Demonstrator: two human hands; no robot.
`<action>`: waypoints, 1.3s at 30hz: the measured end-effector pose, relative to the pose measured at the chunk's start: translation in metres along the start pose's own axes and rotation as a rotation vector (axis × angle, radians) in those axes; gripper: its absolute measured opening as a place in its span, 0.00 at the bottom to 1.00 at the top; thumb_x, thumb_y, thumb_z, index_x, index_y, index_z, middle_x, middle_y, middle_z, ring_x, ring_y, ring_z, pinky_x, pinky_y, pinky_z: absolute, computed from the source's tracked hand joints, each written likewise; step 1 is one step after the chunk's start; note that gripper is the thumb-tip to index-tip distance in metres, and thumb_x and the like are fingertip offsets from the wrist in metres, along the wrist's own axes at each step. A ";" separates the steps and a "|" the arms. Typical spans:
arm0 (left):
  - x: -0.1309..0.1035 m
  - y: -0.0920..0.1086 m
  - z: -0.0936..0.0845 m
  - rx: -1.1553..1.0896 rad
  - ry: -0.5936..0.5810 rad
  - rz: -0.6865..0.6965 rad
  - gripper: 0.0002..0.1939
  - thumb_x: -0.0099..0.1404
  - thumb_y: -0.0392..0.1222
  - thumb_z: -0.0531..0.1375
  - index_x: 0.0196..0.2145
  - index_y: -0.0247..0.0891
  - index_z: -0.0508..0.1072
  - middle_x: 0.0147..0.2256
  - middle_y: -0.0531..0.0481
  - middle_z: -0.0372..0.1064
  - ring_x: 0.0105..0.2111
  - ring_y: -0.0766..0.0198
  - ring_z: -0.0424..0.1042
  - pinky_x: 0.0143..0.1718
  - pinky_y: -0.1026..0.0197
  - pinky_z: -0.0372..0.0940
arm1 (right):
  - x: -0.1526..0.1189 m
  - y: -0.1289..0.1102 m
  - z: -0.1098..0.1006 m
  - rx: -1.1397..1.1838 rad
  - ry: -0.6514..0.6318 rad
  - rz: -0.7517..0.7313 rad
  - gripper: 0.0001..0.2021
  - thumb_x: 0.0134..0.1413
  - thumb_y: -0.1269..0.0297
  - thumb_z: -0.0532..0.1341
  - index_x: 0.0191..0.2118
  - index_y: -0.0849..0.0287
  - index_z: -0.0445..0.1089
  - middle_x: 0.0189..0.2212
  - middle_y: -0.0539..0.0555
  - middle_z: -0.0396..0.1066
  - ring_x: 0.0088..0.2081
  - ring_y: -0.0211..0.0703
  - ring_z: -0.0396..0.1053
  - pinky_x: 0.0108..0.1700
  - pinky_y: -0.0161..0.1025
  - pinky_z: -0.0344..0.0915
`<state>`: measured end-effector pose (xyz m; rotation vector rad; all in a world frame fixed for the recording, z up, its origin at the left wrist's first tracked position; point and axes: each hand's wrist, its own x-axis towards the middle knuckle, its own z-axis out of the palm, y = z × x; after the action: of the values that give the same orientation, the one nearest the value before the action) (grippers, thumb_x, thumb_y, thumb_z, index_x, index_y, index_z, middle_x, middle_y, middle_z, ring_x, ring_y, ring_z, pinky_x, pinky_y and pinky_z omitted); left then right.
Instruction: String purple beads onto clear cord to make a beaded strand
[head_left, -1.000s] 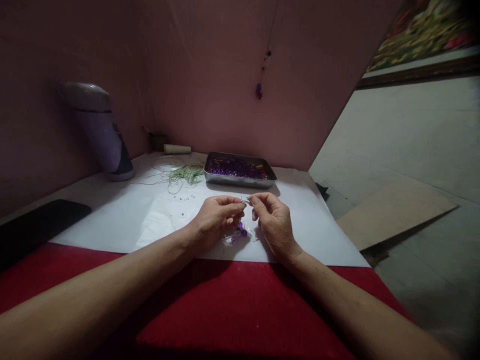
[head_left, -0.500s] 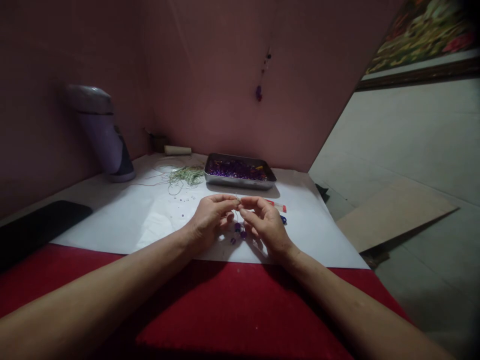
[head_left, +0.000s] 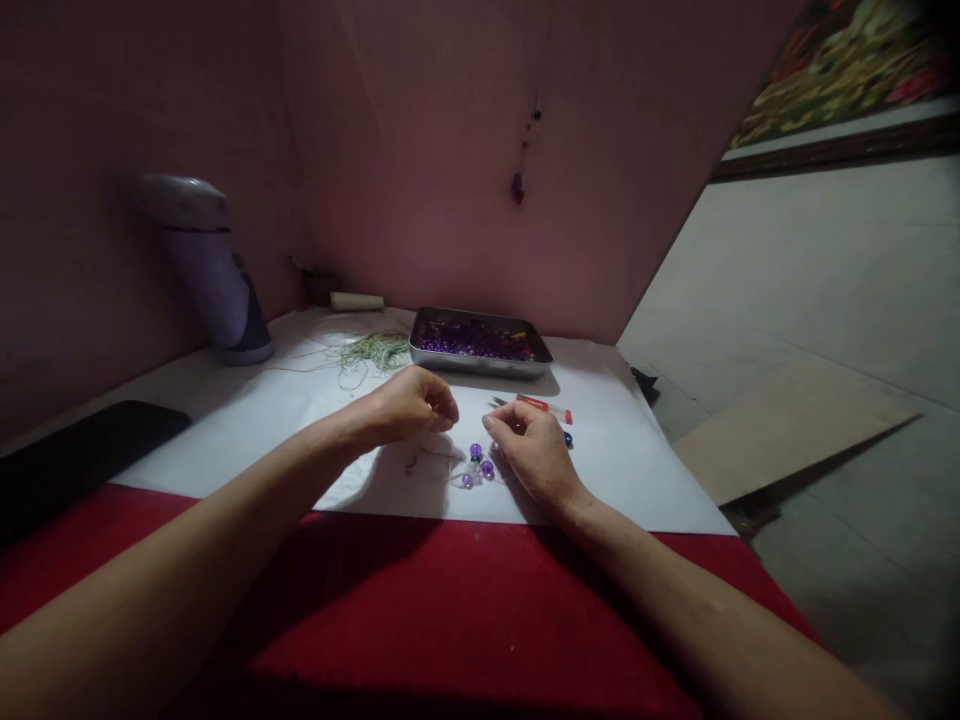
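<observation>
My left hand (head_left: 420, 400) curls its fingers inward and my right hand (head_left: 536, 455) bends thumb toward forefinger; I cannot tell whether either grip pinches anything. Round, glassy purple beads (head_left: 475, 451) lie below, between them. Beyond, a shiny metal tray (head_left: 480, 366) holds more small beads (head_left: 465, 337). White paper (head_left: 622, 470) covers the red bench (head_left: 450, 610) beside pink walls (head_left: 420, 150).

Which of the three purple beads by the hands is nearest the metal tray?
The purple bead just beyond the dark green bead, farthest of the three from the red cloth.
</observation>
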<state>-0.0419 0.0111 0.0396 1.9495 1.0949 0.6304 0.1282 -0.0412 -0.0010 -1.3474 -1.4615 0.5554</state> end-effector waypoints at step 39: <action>-0.012 0.012 -0.007 -0.209 -0.227 0.149 0.03 0.49 0.32 0.60 0.26 0.34 0.70 0.22 0.52 0.66 0.23 0.68 0.64 0.25 0.65 0.57 | -0.005 -0.001 -0.003 0.174 -0.088 -0.083 0.08 0.52 0.61 0.59 0.28 0.60 0.68 0.21 0.48 0.63 0.22 0.35 0.58 0.26 0.35 0.57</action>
<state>-0.0474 0.0000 0.0532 1.8782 0.7209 0.5623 0.1298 -0.0473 -0.0006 -1.1339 -1.4969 0.6791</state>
